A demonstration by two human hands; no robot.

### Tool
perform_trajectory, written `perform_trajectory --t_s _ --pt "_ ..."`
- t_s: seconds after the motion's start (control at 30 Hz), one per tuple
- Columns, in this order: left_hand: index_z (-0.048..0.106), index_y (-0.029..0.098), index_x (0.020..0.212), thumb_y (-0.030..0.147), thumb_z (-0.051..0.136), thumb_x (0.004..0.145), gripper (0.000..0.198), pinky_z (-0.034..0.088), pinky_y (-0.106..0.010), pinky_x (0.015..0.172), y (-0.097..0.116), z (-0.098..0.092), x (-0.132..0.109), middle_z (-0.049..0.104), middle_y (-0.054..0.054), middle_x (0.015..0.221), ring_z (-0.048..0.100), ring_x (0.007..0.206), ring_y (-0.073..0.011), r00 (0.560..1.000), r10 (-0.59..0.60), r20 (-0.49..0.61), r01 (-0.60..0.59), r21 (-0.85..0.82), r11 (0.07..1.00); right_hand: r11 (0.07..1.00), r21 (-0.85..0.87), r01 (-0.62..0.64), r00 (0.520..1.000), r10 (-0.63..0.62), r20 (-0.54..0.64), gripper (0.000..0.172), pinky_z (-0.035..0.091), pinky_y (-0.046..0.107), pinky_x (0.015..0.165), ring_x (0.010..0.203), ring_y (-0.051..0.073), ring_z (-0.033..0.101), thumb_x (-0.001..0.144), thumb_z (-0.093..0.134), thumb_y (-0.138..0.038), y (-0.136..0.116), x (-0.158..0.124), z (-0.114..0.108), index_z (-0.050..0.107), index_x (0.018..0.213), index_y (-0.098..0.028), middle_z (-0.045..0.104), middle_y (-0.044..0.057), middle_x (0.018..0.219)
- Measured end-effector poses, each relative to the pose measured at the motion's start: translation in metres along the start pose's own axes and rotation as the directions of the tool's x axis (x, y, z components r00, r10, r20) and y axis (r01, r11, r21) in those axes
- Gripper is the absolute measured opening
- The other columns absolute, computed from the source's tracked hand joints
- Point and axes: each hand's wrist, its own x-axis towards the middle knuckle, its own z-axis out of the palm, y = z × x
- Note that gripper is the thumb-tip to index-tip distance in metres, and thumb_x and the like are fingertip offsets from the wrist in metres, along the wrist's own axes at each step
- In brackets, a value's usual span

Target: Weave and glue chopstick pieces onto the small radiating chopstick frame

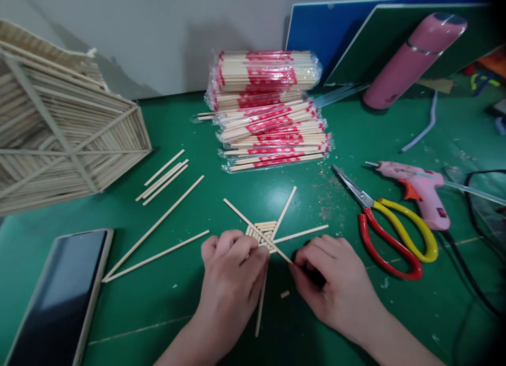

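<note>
OK, clock centred on the small stick lattice (265, 226), 12 pointing away from me. It sits right between my hands on the green tabletop (343, 329).

Left hand (233, 274), at 7: fingers curled in, thumb and index closed on the lattice near the crossing. Right hand (336, 279), at 4: thumb and index pinching the near end of a diagonal stick (253, 226) that runs from 10 to 4 across the lattice. Other sticks poke out at 1 (283, 213), 3 (300, 234) and 6 (261, 305); my left hand hides part of the overlap, so can't tell if 1 and 6 are one piece. Glue under the crossing: can't tell either.

To do this well, my read: left pins, right only steers. Set the angle from the free end at 4, small moves, since the long lever magnifies any twist. Press straight down at the crossing, never sideways, or the short sticks may shear. Fingertips clear of any hot glue.

Watch the offcut (285, 294) at 5; it'd tilt things if it got underneath. Scissors (369, 201) at 3, glue gun (427, 181) just past them, both within easy reach of the right.
</note>
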Motion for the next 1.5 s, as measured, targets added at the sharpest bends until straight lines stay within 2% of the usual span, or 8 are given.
perform_trajectory --t_s 0.17,0.4,0.53,0.73,0.9,1.13,1.3,1.5 --pt "0.061 0.021 0.073 0.015 0.049 0.077 0.013 0.028 -0.036 0.07 -0.001 -0.008 0.0 0.061 -0.001 0.075 0.046 0.078 -0.019 1.0 -0.01 0.009 0.01 -0.047 0.999 0.995 0.095 -0.033 0.97 0.054 -0.235 0.006 0.039 0.026 0.06 0.065 0.013 0.05 0.074 0.054 -0.022 0.012 -0.008 -0.021 0.056 0.08 -0.02 0.055 0.0 0.07" --pt "0.06 0.019 0.074 0.017 0.052 0.077 0.009 0.038 -0.027 0.065 0.006 -0.025 -0.008 0.058 -0.002 0.076 0.051 0.073 -0.0145 0.996 -0.087 -0.001 0.082 -0.312 0.947 0.882 -0.127 -0.454 0.793 0.336 -0.508 0.03 0.043 0.027 0.054 0.078 0.02 0.054 0.074 0.05 -0.039 0.077 -0.032 -0.057 0.054 0.098 -0.02 0.055 0.007 0.09" --pt "0.061 0.019 0.07 0.019 0.054 0.076 0.009 0.039 -0.02 0.057 0.014 -0.03 -0.014 0.058 0.0 0.074 0.053 0.066 -0.011 0.977 -0.191 0.098 0.214 -0.532 0.819 0.82 -0.236 -0.521 0.822 0.407 -0.399 0.033 0.044 0.028 0.054 0.072 0.019 0.056 0.073 0.05 -0.04 0.103 -0.039 -0.062 0.054 0.098 -0.019 0.055 0.007 0.093" --pt "0.061 0.018 0.068 0.024 0.057 0.075 0.01 0.035 -0.02 0.051 0.021 -0.029 -0.024 0.054 -0.001 0.07 0.046 0.06 -0.0099 0.947 -0.269 0.173 0.309 -0.716 0.626 0.771 -0.371 -0.518 0.853 0.433 -0.29 0.02 0.035 0.025 0.045 0.062 0.019 0.056 0.076 0.046 -0.036 0.1 -0.027 -0.067 0.055 0.087 -0.022 0.061 0.003 0.076" --pt "0.059 0.016 0.066 0.025 0.058 0.073 0.012 0.032 -0.019 0.051 0.032 -0.028 -0.024 0.051 0.0 0.067 0.042 0.058 -0.0087 0.911 -0.36 0.199 0.369 -0.783 0.501 0.773 -0.393 -0.498 0.863 0.396 -0.316 0.017 0.032 0.027 0.044 0.057 0.019 0.054 0.076 0.043 -0.032 0.096 -0.021 -0.065 0.055 0.076 -0.019 0.06 0.006 0.075" --pt "0.059 0.014 0.065 0.028 0.062 0.07 0.015 0.028 -0.019 0.05 0.044 -0.028 -0.017 0.046 0.002 0.059 0.036 0.053 -0.0067 0.859 -0.43 0.278 0.407 -0.88 0.245 0.895 -0.158 -0.417 0.849 0.321 -0.42 0.032 0.048 0.032 0.066 0.088 0.023 0.059 0.084 0.034 -0.034 0.077 -0.036 -0.074 0.049 0.105 -0.017 0.06 0.011 0.1" --pt "0.059 0.012 0.065 0.026 0.065 0.066 0.015 0.024 -0.019 0.048 0.044 -0.026 -0.009 0.044 0.004 0.053 0.034 0.047 -0.0049 0.816 -0.466 0.343 0.38 -0.925 -0.015 0.936 0.323 -0.141 0.975 0.188 -0.118 0.04 0.049 0.028 0.078 0.103 0.02 0.055 0.08 0.041 -0.025 0.034 -0.051 -0.062 0.042 0.12 -0.023 0.056 0.007 0.118" --pt "0.059 0.012 0.066 0.023 0.065 0.068 0.012 0.024 -0.017 0.049 0.033 -0.025 -0.008 0.045 0.003 0.054 0.034 0.048 -0.004 0.824 -0.475 0.31 0.313 -0.947 -0.076 0.953 0.218 -0.209 0.977 0.192 0.096 0.054 0.051 0.022 0.071 0.084 0.018 0.063 0.066 0.056 -0.024 0.002 -0.042 -0.048 0.038 0.116 -0.018 0.063 0.008 0.098"
